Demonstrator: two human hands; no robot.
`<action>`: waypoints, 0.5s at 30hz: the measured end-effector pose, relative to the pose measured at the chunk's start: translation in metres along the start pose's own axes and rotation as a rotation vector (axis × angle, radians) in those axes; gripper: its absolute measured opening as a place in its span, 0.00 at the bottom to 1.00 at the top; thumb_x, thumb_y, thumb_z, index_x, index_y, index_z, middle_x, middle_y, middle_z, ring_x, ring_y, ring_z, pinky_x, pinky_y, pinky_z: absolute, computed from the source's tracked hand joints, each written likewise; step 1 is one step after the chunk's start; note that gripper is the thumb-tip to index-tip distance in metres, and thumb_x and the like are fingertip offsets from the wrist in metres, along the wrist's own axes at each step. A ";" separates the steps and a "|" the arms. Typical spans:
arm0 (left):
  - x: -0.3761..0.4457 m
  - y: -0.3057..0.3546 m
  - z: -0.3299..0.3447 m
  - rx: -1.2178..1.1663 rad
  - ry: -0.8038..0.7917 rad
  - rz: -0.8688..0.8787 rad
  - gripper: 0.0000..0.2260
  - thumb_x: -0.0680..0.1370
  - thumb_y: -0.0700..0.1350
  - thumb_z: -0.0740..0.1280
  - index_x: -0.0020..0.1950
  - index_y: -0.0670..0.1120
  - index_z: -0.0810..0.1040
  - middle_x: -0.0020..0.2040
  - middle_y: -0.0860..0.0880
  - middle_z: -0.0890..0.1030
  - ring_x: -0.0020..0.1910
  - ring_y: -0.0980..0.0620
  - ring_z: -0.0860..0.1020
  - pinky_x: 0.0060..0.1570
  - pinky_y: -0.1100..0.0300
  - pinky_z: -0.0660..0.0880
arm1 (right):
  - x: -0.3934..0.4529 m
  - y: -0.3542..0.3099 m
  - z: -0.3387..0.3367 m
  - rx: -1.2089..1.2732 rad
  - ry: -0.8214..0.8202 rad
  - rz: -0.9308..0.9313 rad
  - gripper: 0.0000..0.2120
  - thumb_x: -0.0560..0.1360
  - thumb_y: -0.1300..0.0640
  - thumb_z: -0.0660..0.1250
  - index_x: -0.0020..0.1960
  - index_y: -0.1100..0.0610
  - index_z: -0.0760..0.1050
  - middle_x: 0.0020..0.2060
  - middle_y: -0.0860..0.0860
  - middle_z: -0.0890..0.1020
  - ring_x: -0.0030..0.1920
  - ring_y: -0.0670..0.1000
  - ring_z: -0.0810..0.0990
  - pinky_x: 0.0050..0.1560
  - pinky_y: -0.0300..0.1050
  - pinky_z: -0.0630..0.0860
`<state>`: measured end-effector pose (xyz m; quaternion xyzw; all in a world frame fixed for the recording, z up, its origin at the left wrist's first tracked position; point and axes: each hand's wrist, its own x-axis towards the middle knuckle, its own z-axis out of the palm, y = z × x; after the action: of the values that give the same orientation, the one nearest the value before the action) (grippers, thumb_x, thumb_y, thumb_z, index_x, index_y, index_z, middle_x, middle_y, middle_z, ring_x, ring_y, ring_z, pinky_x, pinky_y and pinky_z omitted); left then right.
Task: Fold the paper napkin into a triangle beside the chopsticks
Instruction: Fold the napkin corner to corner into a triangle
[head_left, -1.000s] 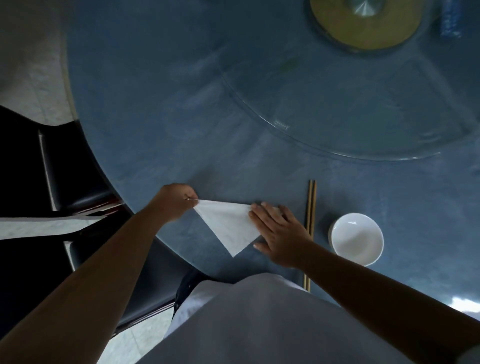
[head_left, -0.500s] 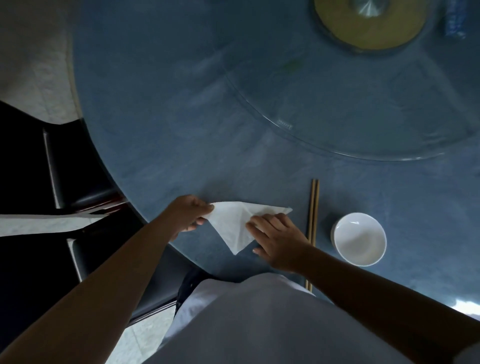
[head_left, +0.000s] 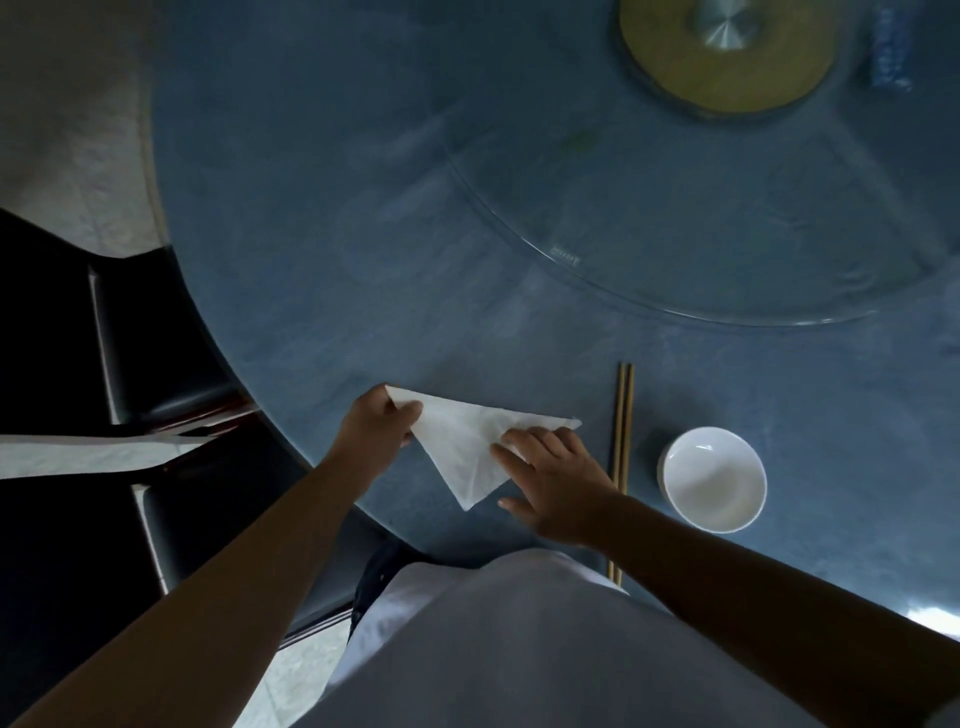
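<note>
A white paper napkin (head_left: 462, 447) lies on the blue table as a triangle, its long edge at the far side and one corner pointing toward me. My left hand (head_left: 376, 431) pinches its left corner. My right hand (head_left: 553, 478) rests flat with fingers spread on the napkin's right part. A pair of wooden chopsticks (head_left: 623, 415) lies just right of the napkin, pointing away from me; my right forearm hides their middle.
A white bowl (head_left: 714, 480) sits right of the chopsticks. A glass turntable (head_left: 675, 291) with a round yellow-green base (head_left: 727, 67) fills the far right. Dark chairs (head_left: 145, 364) stand left of the round table's edge (head_left: 218, 332).
The napkin's right tip has come into view beyond my right fingers. My left hand has shifted right along the left corner; my right hand has slid a little toward me.
</note>
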<state>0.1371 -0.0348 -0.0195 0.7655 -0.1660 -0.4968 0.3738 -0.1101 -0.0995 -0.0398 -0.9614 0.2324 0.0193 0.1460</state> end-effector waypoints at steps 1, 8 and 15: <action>-0.004 0.005 0.001 -0.008 -0.005 0.048 0.02 0.74 0.42 0.67 0.42 0.48 0.76 0.40 0.47 0.81 0.44 0.45 0.80 0.44 0.52 0.79 | 0.004 0.000 -0.004 0.040 0.027 0.065 0.31 0.69 0.39 0.63 0.66 0.54 0.69 0.63 0.55 0.75 0.60 0.60 0.73 0.58 0.57 0.70; -0.036 0.057 0.004 -0.123 -0.326 0.235 0.03 0.68 0.39 0.65 0.40 0.43 0.72 0.46 0.36 0.75 0.42 0.46 0.73 0.40 0.57 0.70 | 0.053 0.019 -0.039 0.510 -0.191 0.296 0.34 0.66 0.47 0.74 0.69 0.49 0.66 0.72 0.49 0.65 0.75 0.53 0.54 0.69 0.55 0.52; -0.022 0.086 -0.003 -0.187 -0.218 0.308 0.03 0.69 0.40 0.65 0.39 0.47 0.76 0.38 0.43 0.78 0.39 0.47 0.75 0.40 0.57 0.69 | 0.054 0.010 -0.051 0.977 -0.291 0.459 0.08 0.65 0.46 0.70 0.42 0.47 0.79 0.38 0.49 0.81 0.37 0.45 0.79 0.35 0.40 0.72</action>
<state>0.1401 -0.0769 0.0592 0.6347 -0.2739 -0.5268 0.4946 -0.0686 -0.1465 0.0003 -0.6940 0.3953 0.0729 0.5973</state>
